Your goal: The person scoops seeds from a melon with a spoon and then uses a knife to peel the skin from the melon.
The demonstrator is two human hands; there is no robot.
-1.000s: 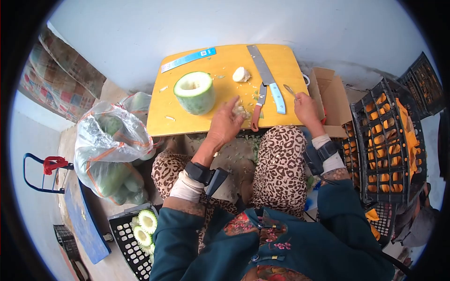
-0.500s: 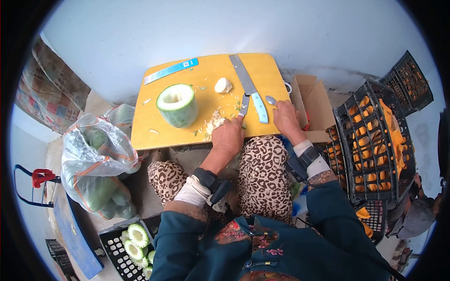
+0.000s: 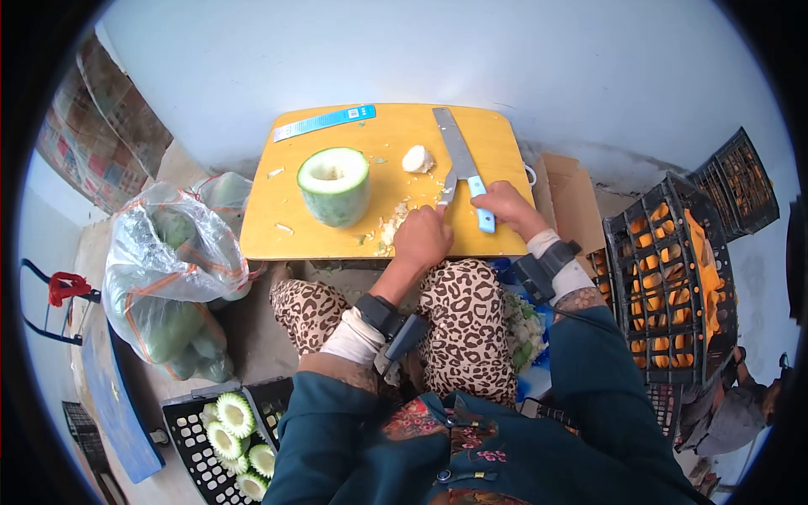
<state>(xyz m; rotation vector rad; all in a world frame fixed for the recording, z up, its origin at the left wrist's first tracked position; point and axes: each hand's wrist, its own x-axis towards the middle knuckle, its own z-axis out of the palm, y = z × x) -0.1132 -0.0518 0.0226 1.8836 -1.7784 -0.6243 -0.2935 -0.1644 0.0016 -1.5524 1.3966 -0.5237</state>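
My left hand [image 3: 423,237] is closed at the near edge of the yellow table, with its fingertips on the handle end of a small knife [image 3: 449,188]. My right hand [image 3: 507,207] has its fingers curled over the light blue handle of a large kitchen knife [image 3: 454,145], whose blade lies flat and points away from me. The small knife's blade lies against the large one. Pale seedy scraps [image 3: 392,225] sit beside my left hand. To the left stands a hollowed piece of winter melon [image 3: 335,202], upright. A whitish chunk [image 3: 417,159] lies behind the scraps.
A blue-and-white cardboard sleeve [image 3: 325,123] lies at the table's [image 3: 278,236] back left. Bagged green melons [image 3: 172,286] stand left, above a black crate [image 3: 187,450] of cut green rings. To the right are a cardboard box [image 3: 571,194], crates [image 3: 673,286] with orange pieces, and another person [image 3: 728,412].
My right hand has moved left onto the large knife's handle. The spoon seen beside that hand is now hidden. The view has shifted slightly.
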